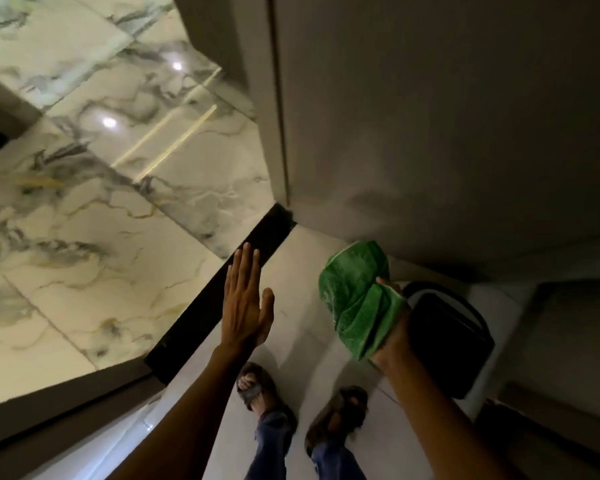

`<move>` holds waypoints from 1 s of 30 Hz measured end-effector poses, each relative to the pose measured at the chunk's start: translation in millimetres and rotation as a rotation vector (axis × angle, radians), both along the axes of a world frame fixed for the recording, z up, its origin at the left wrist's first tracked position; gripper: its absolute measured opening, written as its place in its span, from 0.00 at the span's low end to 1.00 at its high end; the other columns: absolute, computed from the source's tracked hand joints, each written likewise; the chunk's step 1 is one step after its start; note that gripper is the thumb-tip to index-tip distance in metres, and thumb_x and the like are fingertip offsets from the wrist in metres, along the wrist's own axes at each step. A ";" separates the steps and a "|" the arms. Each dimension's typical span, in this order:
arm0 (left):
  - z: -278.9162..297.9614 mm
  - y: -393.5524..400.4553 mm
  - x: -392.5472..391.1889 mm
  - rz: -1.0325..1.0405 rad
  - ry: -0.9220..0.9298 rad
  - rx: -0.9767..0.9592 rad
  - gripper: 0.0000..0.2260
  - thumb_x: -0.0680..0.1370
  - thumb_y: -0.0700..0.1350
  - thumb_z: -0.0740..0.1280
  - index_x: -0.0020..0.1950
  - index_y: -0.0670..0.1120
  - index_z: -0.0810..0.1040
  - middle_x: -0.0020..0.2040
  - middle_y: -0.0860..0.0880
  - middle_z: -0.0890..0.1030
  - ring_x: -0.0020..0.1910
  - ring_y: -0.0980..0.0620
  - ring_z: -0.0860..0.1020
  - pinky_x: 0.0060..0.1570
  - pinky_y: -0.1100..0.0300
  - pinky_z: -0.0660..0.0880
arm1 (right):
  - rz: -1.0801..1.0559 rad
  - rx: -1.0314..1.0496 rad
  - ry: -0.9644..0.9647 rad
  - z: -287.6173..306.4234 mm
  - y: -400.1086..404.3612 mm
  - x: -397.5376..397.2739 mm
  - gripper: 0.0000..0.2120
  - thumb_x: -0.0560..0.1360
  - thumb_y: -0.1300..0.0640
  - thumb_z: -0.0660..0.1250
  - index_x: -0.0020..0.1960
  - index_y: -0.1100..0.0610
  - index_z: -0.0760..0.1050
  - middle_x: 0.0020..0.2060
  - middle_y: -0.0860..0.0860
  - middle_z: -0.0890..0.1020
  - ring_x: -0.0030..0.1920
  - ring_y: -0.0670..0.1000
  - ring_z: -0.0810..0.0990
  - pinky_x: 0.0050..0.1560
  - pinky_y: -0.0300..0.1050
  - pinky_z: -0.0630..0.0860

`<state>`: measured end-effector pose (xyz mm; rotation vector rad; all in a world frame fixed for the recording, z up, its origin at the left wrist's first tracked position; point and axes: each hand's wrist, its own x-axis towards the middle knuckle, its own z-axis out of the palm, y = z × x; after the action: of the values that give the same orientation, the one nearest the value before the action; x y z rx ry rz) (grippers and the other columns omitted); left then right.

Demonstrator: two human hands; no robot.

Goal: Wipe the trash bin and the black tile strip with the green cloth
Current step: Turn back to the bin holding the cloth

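A bunched green cloth is gripped in my right hand, held in the air above the floor. Just right of it and below stands the black trash bin, partly hidden by the cloth and my wrist. The black tile strip runs diagonally across the floor between the marble tiles and the plain white floor. My left hand is flat, fingers straight and together, hovering over or resting beside the strip's middle; it holds nothing.
Glossy marble floor tiles fill the left. A grey wall or door panel rises at the upper right, its frame edge meeting the strip's far end. My feet in dark sandals stand on the white floor below.
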<state>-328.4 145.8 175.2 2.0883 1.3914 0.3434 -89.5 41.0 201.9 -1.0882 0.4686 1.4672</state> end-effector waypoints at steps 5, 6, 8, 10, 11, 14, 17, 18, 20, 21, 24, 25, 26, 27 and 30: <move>-14.3 -22.5 92.7 -0.193 -0.038 -0.002 0.34 0.86 0.56 0.50 0.90 0.43 0.53 0.92 0.44 0.50 0.92 0.46 0.45 0.90 0.41 0.47 | -0.266 -0.116 -0.006 -8.7 -75.5 75.8 0.37 0.73 0.43 0.66 0.79 0.55 0.71 0.56 0.57 0.85 0.54 0.60 0.82 0.48 0.52 0.87; -19.0 -29.8 113.8 -0.223 -0.038 0.006 0.34 0.86 0.56 0.50 0.90 0.43 0.53 0.92 0.44 0.50 0.92 0.46 0.45 0.90 0.41 0.48 | -0.317 -0.153 -0.017 -11.8 -91.7 90.6 0.37 0.73 0.44 0.66 0.79 0.56 0.72 0.57 0.57 0.84 0.55 0.60 0.82 0.53 0.53 0.84; -31.8 -43.1 147.5 -0.271 -0.037 -0.032 0.34 0.86 0.56 0.50 0.91 0.44 0.52 0.92 0.45 0.49 0.92 0.46 0.45 0.90 0.40 0.49 | -0.443 -0.181 -0.015 -23.9 -120.4 112.2 0.27 0.82 0.44 0.62 0.77 0.55 0.74 0.63 0.59 0.83 0.59 0.62 0.81 0.63 0.58 0.78; -68.4 -77.5 201.1 -0.421 -0.036 -0.087 0.33 0.86 0.57 0.49 0.91 0.46 0.51 0.92 0.45 0.48 0.92 0.47 0.44 0.90 0.39 0.49 | -0.570 -0.292 -0.076 -65.2 -176.6 146.3 0.22 0.87 0.46 0.57 0.75 0.54 0.76 0.66 0.59 0.84 0.62 0.63 0.82 0.66 0.60 0.80; -96.9 -99.9 231.4 -0.498 -0.023 -0.156 0.34 0.86 0.57 0.49 0.91 0.47 0.51 0.92 0.46 0.47 0.92 0.48 0.44 0.90 0.39 0.48 | -0.620 -0.315 -0.082 -96.0 -212.9 162.1 0.21 0.86 0.48 0.56 0.75 0.53 0.77 0.64 0.59 0.85 0.61 0.63 0.83 0.64 0.60 0.82; -116.3 -118.5 244.7 -0.533 0.011 -0.188 0.35 0.85 0.57 0.49 0.90 0.45 0.53 0.92 0.44 0.48 0.91 0.46 0.45 0.90 0.40 0.48 | -0.619 -0.403 -0.167 -128.3 -243.4 164.8 0.21 0.86 0.50 0.56 0.66 0.49 0.86 0.53 0.55 0.91 0.53 0.59 0.89 0.55 0.53 0.87; -111.8 -119.2 262.6 -0.578 -0.020 -0.150 0.35 0.84 0.58 0.49 0.89 0.42 0.55 0.91 0.41 0.51 0.91 0.42 0.48 0.90 0.42 0.48 | -0.577 -0.466 -0.372 -126.2 -236.3 185.9 0.17 0.86 0.53 0.60 0.58 0.50 0.88 0.52 0.54 0.89 0.63 0.63 0.85 0.58 0.52 0.82; -112.2 -117.3 270.6 -0.596 -0.032 -0.155 0.36 0.84 0.58 0.49 0.89 0.42 0.55 0.91 0.41 0.51 0.91 0.42 0.48 0.90 0.42 0.48 | -0.547 -0.514 -0.475 -125.7 -232.5 192.3 0.12 0.83 0.53 0.64 0.58 0.51 0.86 0.51 0.53 0.88 0.66 0.64 0.83 0.56 0.52 0.81; -121.4 -123.4 283.9 -0.627 -0.025 -0.151 0.36 0.84 0.59 0.48 0.90 0.43 0.54 0.91 0.43 0.50 0.92 0.43 0.47 0.90 0.41 0.48 | -0.410 -0.618 -0.720 -131.4 -234.1 197.9 0.10 0.75 0.49 0.69 0.55 0.46 0.83 0.46 0.48 0.86 0.60 0.54 0.87 0.47 0.53 0.81; -136.9 -132.4 292.4 -0.657 -0.020 -0.165 0.36 0.84 0.59 0.48 0.90 0.43 0.54 0.92 0.43 0.49 0.92 0.44 0.47 0.90 0.41 0.48 | -0.306 -0.634 -0.845 -145.7 -241.7 198.5 0.14 0.72 0.46 0.70 0.57 0.44 0.83 0.47 0.47 0.86 0.54 0.47 0.88 0.47 0.56 0.82; -184.7 -153.3 305.3 -0.741 -0.002 -0.160 0.37 0.84 0.59 0.48 0.90 0.41 0.54 0.91 0.42 0.50 0.92 0.42 0.48 0.89 0.39 0.50 | 0.234 -0.567 -1.150 -204.9 -258.6 189.2 0.36 0.75 0.42 0.69 0.82 0.49 0.71 0.74 0.58 0.80 0.70 0.54 0.80 0.68 0.55 0.79; -197.9 -157.1 308.9 -0.763 0.014 -0.151 0.38 0.84 0.59 0.49 0.90 0.40 0.54 0.91 0.41 0.51 0.91 0.41 0.49 0.89 0.38 0.51 | 0.464 -0.561 -1.264 -224.3 -261.2 188.0 0.40 0.77 0.43 0.68 0.86 0.53 0.65 0.81 0.60 0.72 0.78 0.60 0.72 0.78 0.59 0.71; -212.3 -160.7 311.7 -0.786 0.021 -0.143 0.38 0.84 0.59 0.49 0.90 0.39 0.54 0.91 0.40 0.51 0.91 0.41 0.49 0.89 0.38 0.52 | 0.665 -0.574 -1.379 -242.9 -262.3 185.2 0.41 0.78 0.43 0.67 0.87 0.55 0.61 0.85 0.61 0.66 0.84 0.64 0.65 0.83 0.65 0.64; -221.0 -165.0 314.0 -0.806 0.037 -0.148 0.38 0.84 0.60 0.48 0.90 0.39 0.53 0.91 0.40 0.50 0.91 0.41 0.49 0.89 0.38 0.52 | 0.823 -0.590 -1.460 -253.7 -261.2 180.3 0.41 0.80 0.42 0.67 0.88 0.55 0.59 0.87 0.61 0.60 0.87 0.66 0.58 0.86 0.70 0.57; -251.7 -174.3 312.6 -0.847 0.096 -0.159 0.42 0.84 0.67 0.44 0.90 0.40 0.50 0.91 0.42 0.47 0.91 0.44 0.46 0.90 0.41 0.48 | 0.994 -0.653 -1.515 -277.6 -261.7 162.4 0.41 0.84 0.35 0.57 0.89 0.53 0.51 0.89 0.59 0.48 0.88 0.66 0.45 0.87 0.70 0.45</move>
<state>-15.8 -28.5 -76.5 2.3489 0.4555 -0.2121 72.9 -220.7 -75.6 -2.7765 -0.8642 0.7556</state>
